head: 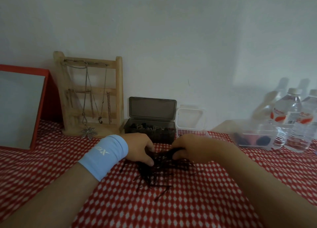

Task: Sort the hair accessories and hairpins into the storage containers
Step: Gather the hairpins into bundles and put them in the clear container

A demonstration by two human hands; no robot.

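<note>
Two hands meet over a loose pile of dark hairpins (154,174): the left hand (139,148) curls fingers and thumb round the pile's edge; the right hand (187,146) pinches a bundle. An open dark box (150,133) stands just beyond both hands.

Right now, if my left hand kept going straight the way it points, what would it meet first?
The loose hairpins: your left hand is right at that pile. Just beyond, it would likely meet your right hand, which faces it holding a bunch of them, though depth is unclear.
</note>
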